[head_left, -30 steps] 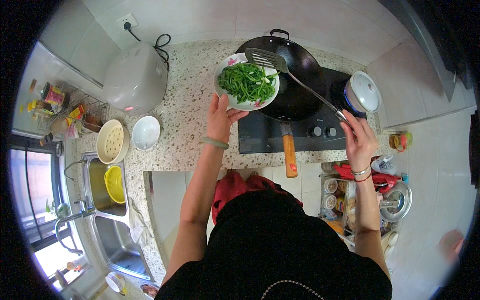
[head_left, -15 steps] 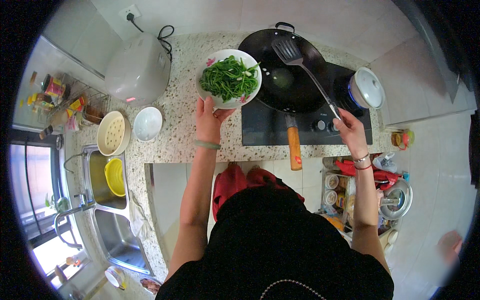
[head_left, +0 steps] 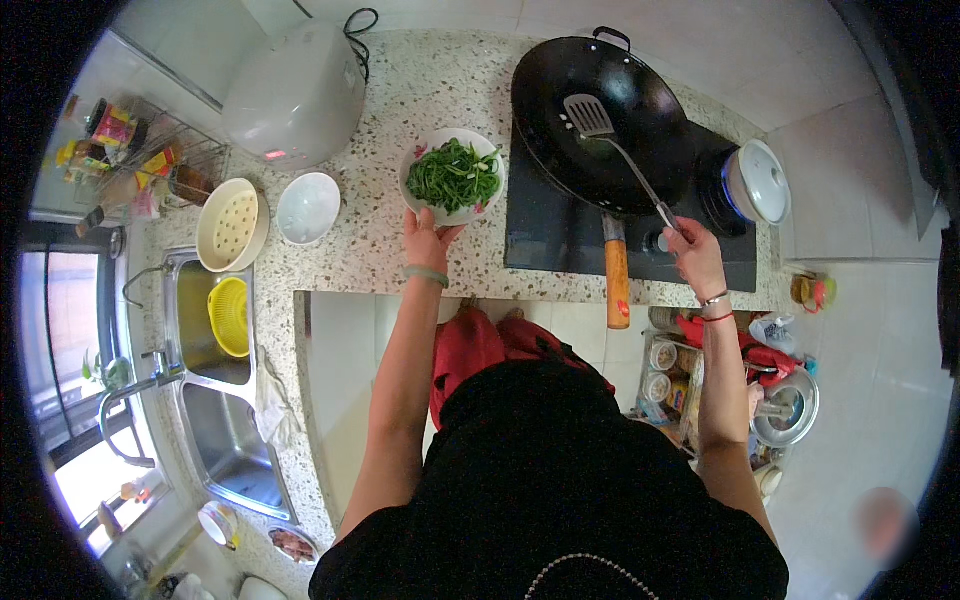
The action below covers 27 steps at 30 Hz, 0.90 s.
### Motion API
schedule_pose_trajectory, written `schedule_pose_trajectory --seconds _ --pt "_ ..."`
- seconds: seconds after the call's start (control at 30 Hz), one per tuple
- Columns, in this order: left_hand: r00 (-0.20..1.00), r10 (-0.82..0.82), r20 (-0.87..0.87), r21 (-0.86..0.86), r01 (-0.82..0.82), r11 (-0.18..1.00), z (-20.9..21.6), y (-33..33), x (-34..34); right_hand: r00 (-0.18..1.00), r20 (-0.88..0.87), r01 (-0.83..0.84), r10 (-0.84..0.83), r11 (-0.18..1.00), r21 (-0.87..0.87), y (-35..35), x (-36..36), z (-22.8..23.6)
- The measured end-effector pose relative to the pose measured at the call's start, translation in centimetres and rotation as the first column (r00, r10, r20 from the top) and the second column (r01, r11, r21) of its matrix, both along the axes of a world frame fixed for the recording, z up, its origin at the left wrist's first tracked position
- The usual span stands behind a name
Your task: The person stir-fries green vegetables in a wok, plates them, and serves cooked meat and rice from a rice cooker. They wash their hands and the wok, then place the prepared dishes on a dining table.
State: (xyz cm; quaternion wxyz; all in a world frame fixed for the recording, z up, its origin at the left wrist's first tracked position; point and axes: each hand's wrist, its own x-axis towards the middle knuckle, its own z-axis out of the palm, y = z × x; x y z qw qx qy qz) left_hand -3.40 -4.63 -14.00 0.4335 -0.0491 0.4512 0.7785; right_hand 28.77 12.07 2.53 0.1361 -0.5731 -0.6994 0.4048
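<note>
My left hand (head_left: 430,232) grips the near rim of a white plate (head_left: 411,163) with pink flower decoration. Cooked leafy greens (head_left: 455,177) with a few pale bits are heaped on it. The plate is over the speckled counter; whether it rests there or hangs just above, I cannot tell. In my right hand (head_left: 694,250) is the handle of a slotted spatula (head_left: 588,115), its head over the inside of a black wok (head_left: 640,150). The wok sits on the dark cooktop (head_left: 545,235), its wooden handle (head_left: 616,280) pointing toward me. A few white bits cling inside.
A lidded white pot (head_left: 760,182) stands over a blue flame at right. Left are a grey-white appliance (head_left: 295,95), a small white bowl (head_left: 308,208), a cream perforated dish (head_left: 232,225), and a double sink (head_left: 225,450) holding a yellow basket (head_left: 230,317). Below right is a crowded storage rack (head_left: 675,375).
The plate of greens has come down toward the counter, still in my left hand. My right hand has shifted the spatula, its head now facing differently over the wok. The whole view has shifted slightly.
</note>
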Motion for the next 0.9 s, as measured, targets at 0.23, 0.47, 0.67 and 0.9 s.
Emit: schedule_pose_trajectory --seconds 0.23,0.47,0.67,0.9 --pt "0.999 0.021 0.045 -0.074 -0.018 0.997 -4.6 0.7 -0.1 1.000 -0.003 0.024 -0.024 0.998 0.056 0.0 0.1 -0.5" --pt "0.996 0.053 0.069 -0.119 -0.044 0.992 -5.8 0.7 -0.1 0.970 -0.141 0.163 -0.200 0.959 -0.233 -1.1 -1.4 -1.2" --pt "0.998 0.052 0.038 -0.140 -0.047 0.989 -4.8 0.6 0.2 0.998 0.059 0.002 -0.013 0.984 0.176 0.3 -0.1 -1.3" --pt "1.000 0.000 0.010 -0.097 0.001 0.995 -6.3 0.2 0.0 0.990 0.131 -0.043 0.042 0.999 0.006 1.6 0.7 4.1"
